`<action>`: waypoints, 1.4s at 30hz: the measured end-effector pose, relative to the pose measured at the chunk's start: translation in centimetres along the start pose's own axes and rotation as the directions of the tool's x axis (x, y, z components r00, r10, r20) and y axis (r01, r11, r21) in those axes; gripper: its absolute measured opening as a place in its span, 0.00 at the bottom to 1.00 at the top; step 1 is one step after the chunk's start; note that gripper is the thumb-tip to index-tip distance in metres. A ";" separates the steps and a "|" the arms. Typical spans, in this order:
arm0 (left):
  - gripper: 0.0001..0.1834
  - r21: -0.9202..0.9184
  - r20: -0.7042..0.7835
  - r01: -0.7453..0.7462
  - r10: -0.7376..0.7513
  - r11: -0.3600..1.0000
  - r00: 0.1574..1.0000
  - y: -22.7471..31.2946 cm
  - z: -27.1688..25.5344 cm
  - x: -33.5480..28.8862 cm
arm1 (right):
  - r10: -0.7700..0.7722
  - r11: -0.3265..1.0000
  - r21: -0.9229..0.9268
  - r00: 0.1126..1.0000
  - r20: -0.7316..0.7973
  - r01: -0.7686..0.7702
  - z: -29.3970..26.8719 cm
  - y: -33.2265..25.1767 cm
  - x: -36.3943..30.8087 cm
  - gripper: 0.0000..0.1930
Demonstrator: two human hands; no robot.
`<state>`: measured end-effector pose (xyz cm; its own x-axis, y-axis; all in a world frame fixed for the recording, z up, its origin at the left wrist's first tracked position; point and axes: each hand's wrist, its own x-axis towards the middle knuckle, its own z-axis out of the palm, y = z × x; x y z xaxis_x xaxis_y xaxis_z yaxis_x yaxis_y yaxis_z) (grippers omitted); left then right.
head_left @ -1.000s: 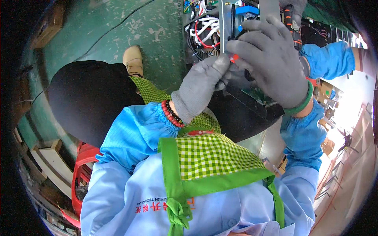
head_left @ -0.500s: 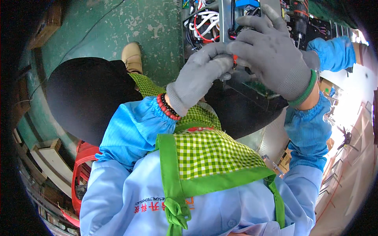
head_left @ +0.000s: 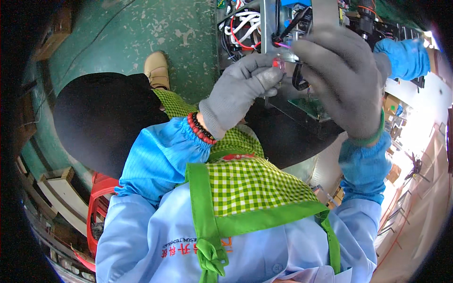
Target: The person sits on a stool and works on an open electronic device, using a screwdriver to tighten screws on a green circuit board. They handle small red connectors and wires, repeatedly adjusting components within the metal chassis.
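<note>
My left hand (head_left: 240, 89), in a grey glove, pinches a small red connector (head_left: 277, 62) between thumb and fingertips. My right hand (head_left: 347, 80), also grey-gloved, is raised beside it with fingers curled over the same spot, touching a thin red wire (head_left: 283, 45). Both hands are held up in front of an open metal equipment frame (head_left: 269, 23) full of white, red and black cables (head_left: 240, 28). A green circuit board (head_left: 309, 106) lies just below the hands. What the right fingers grip is partly hidden.
A co-worker's blue sleeve (head_left: 401, 56) reaches in at the upper right. I wear a green checked apron (head_left: 250, 188) and a red bead bracelet (head_left: 200, 129). Below are a green painted floor (head_left: 141, 33), my tan shoe (head_left: 156, 70), a red crate (head_left: 96, 207) and wooden pieces (head_left: 56, 188).
Both hands have risen and moved closer to the cable frame. The red connector stays pinched in the left fingers and a thin red wire now shows above it.
</note>
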<state>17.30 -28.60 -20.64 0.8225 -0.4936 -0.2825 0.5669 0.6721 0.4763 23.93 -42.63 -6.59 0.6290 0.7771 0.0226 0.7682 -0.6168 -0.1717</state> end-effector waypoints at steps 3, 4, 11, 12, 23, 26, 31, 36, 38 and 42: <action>0.18 0.125 -0.010 0.003 -0.002 0.992 1.000 -0.3 0.2 0.2 | 0.154 0.980 0.127 0.988 -0.003 -0.152 -2.7 -0.7 -3.5 0.18; 0.19 0.186 -0.015 0.011 -0.008 0.982 1.000 -0.5 0.2 0.3 | 0.139 0.980 0.141 0.990 0.031 -0.142 -3.2 -0.5 -4.4 0.21; 0.20 0.212 -0.050 0.192 -0.186 0.958 0.981 -0.9 1.2 -0.1 | 0.214 0.947 0.238 0.976 0.028 -0.214 -1.5 -0.9 -8.6 0.32; 0.20 0.181 -0.045 0.185 -0.179 0.966 0.983 -0.9 1.2 0.0 | 0.202 0.948 0.244 0.979 0.030 -0.203 -1.5 -1.0 -8.7 0.33; 0.18 0.218 -0.024 0.323 -0.325 0.921 0.945 -0.2 1.5 0.7 | 0.122 0.958 0.261 0.992 0.019 -0.122 -1.0 -1.0 -8.4 0.32; 0.18 0.258 -0.040 0.337 -0.338 0.906 0.940 -0.1 1.5 0.8 | 0.137 0.959 0.251 0.991 -0.005 -0.131 -0.7 -1.1 -8.4 0.31; 0.19 0.282 -0.026 0.290 -0.295 0.915 0.955 -0.3 1.4 0.7 | 0.156 0.955 0.253 0.987 0.024 -0.157 -0.9 -1.3 -8.4 0.29; 0.19 0.303 -0.034 0.287 -0.291 0.909 0.956 -0.6 1.5 0.8 | 0.149 0.958 0.245 0.989 0.016 -0.148 -1.0 -1.2 -8.2 0.28; 0.19 0.306 -0.033 0.272 -0.276 0.912 0.961 -0.8 1.4 0.8 | 0.153 0.959 0.241 0.988 0.010 -0.151 -1.0 -1.3 -8.2 0.28; 0.19 0.344 -0.050 0.311 -0.313 0.886 0.948 -0.2 1.6 0.8 | 0.164 0.955 0.248 0.986 0.014 -0.163 -0.9 -1.4 -8.5 0.28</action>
<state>17.75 -30.03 -19.58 0.6047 -0.6509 -0.4590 0.7425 0.2521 0.6206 17.64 -48.51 -5.70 0.7451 0.6667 -0.0192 0.6018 -0.6845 -0.4115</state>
